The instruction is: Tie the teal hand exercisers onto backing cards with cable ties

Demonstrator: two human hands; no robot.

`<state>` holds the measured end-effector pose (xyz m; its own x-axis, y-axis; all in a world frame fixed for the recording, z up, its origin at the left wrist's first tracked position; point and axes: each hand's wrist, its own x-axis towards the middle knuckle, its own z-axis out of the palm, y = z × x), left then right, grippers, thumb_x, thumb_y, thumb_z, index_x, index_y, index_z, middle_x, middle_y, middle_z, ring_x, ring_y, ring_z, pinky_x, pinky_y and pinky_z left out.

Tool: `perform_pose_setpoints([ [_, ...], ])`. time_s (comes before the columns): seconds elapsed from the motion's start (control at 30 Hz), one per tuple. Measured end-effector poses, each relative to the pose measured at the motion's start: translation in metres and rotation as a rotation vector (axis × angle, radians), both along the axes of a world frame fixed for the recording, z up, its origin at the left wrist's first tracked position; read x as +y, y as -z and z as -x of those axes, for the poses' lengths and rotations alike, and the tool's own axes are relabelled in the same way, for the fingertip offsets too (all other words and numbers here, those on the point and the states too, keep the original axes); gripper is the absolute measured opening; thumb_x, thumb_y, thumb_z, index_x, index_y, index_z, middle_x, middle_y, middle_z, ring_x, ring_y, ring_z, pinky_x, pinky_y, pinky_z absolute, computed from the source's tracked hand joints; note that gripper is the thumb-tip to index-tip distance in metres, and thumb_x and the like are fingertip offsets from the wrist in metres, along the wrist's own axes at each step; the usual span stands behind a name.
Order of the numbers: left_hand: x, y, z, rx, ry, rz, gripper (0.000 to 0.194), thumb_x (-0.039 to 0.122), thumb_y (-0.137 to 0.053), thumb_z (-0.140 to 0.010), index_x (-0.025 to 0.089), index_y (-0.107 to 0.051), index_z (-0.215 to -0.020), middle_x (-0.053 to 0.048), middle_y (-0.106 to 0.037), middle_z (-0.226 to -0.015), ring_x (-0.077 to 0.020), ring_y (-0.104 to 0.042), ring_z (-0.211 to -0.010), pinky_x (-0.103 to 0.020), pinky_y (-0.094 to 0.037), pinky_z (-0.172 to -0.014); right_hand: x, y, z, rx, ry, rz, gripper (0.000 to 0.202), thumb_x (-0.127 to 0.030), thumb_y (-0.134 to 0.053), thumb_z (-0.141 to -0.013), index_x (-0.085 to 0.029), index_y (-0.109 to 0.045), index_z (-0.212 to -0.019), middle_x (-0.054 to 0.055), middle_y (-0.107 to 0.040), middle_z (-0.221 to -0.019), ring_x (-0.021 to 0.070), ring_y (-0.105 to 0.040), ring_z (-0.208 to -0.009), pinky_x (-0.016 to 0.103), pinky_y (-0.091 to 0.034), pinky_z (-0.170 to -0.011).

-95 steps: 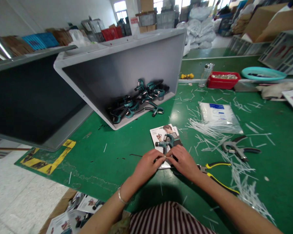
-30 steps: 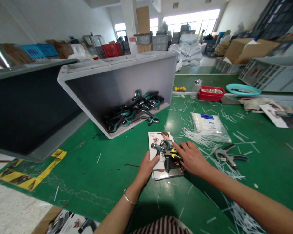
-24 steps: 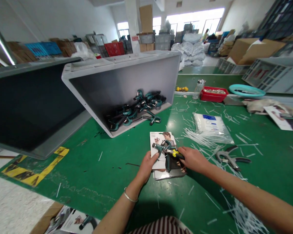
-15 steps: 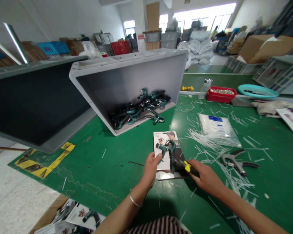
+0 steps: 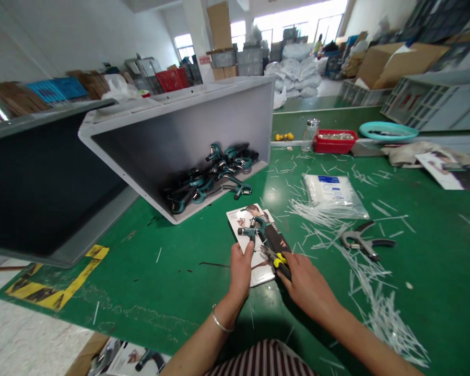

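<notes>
A printed card [image 5: 263,272] lies on the green table in front of me, with a teal and black clamp-like tool [image 5: 260,227] on it. My left hand [image 5: 241,269] grips the card's left edge, thumb on the teal tool. My right hand [image 5: 303,277] is closed round yellow and black pliers [image 5: 281,265], whose jaws point left at the card beside the teal tool. Whether the jaws touch anything is too small to tell. More teal tools [image 5: 219,175] lie piled in a grey crate tipped on its side.
The grey crate [image 5: 258,99] stands behind left, a dark crate [image 5: 43,177] beyond it. Rightward are a bag of white ties [image 5: 332,193], loose ties [image 5: 391,329], a grey-black clamp [image 5: 362,241], a red tray [image 5: 336,142] and a bottle [image 5: 310,134].
The view has swung rightward. The card has tilted, and the pliers have moved to the tool's lower right, with their jaws now showing.
</notes>
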<state>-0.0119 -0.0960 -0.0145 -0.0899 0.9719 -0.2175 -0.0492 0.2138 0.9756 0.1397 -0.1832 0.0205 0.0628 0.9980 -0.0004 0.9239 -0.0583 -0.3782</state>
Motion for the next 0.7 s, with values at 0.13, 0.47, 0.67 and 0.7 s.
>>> perform_pose_setpoints([
  [0.13,-0.002,-0.005,-0.002,-0.056,0.005,0.011,0.035,0.044,-0.070,-0.079,0.015,-0.055,-0.094,-0.007,-0.068,-0.094,-0.0205,-0.065,-0.081,-0.030,-0.052,-0.068,0.003,-0.001,0.002,0.001,0.002,0.024,0.035,-0.037,-0.048,-0.095,-0.015,-0.054,-0.121,0.017,-0.064,-0.112,0.0308,-0.060,-0.103,0.041,-0.046,-0.087],
  [0.47,-0.001,0.009,-0.001,-0.192,0.052,0.044,0.042,0.048,-0.069,-0.080,0.017,-0.052,-0.101,-0.009,-0.067,-0.105,-0.0208,-0.068,-0.083,-0.029,-0.056,-0.061,0.005,-0.008,0.003,-0.068,-0.006,0.055,0.034,-0.037,-0.051,-0.094,-0.016,-0.055,-0.121,0.017,-0.064,-0.111,0.0309,-0.061,-0.103,0.039,-0.047,-0.084],
  [0.67,0.000,0.007,0.000,-0.090,0.028,0.000,0.037,0.045,-0.068,-0.081,0.016,-0.054,-0.099,-0.008,-0.068,-0.100,-0.0212,-0.067,-0.084,-0.031,-0.054,-0.070,0.007,-0.006,0.000,-0.128,-0.035,0.046,0.033,-0.038,-0.052,-0.093,-0.017,-0.056,-0.119,0.015,-0.066,-0.108,0.0305,-0.061,-0.100,0.039,-0.047,-0.084],
  [0.7,0.000,0.008,0.001,-0.066,0.027,-0.011,0.037,0.045,-0.068,-0.081,0.016,-0.054,-0.098,-0.008,-0.068,-0.100,-0.0215,-0.066,-0.085,-0.031,-0.054,-0.072,0.007,-0.007,0.000,-0.134,-0.042,0.047,0.033,-0.038,-0.052,-0.093,-0.017,-0.057,-0.118,0.015,-0.066,-0.108,0.0307,-0.061,-0.100,0.039,-0.047,-0.084],
])
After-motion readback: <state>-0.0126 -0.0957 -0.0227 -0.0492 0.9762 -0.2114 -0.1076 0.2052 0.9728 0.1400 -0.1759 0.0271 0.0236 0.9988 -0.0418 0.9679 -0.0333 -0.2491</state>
